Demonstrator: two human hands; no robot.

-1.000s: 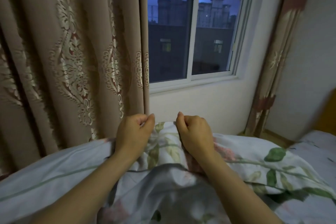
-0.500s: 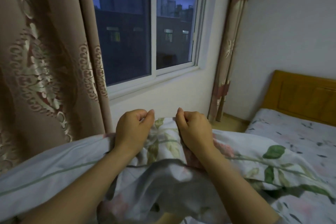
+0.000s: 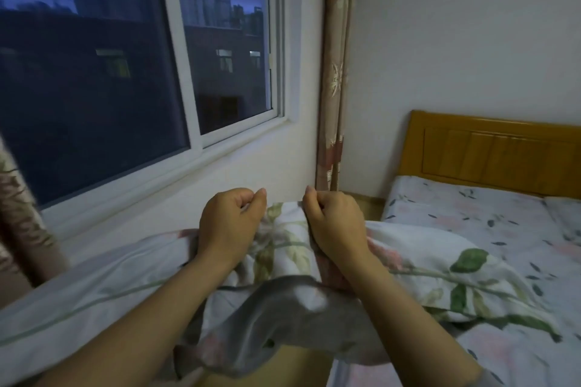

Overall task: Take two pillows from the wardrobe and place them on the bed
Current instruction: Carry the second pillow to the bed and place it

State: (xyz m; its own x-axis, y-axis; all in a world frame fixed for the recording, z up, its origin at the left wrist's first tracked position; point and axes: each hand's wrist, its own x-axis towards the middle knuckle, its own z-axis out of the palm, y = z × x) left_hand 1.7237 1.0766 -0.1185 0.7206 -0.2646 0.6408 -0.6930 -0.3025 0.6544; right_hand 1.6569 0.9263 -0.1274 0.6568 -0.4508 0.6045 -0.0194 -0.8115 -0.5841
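While both forearms are reaching in from the bottom of the frame, the left hand (image 3: 229,226) and the right hand (image 3: 334,226) are sitting side by side at the centre, a little apart. Each is curling its fingers and pinching the top edge of a floral pillow (image 3: 440,264). The pillow is spreading across the lower part of the frame, its white cover printed with green leaves and pink flowers. A shadowed grey fold of fabric is hanging down between the forearms. The pillow's right end is overlapping the near side of the bed (image 3: 503,223) at the lower right, though I cannot tell if it is resting there. Its left end is stretching towards the lower left corner. Whether this bundle is one pillow or two, I cannot tell.

The bed is carrying a pale sheet with small leaf marks. A wooden headboard (image 3: 490,151) is standing against the white wall (image 3: 456,25) at the right. A window (image 3: 125,72) is filling the upper left, showing dark buildings under a blue sky. A patterned curtain (image 3: 336,72) is hanging at the top centre, and another curtain (image 3: 19,223) is showing at the left edge.
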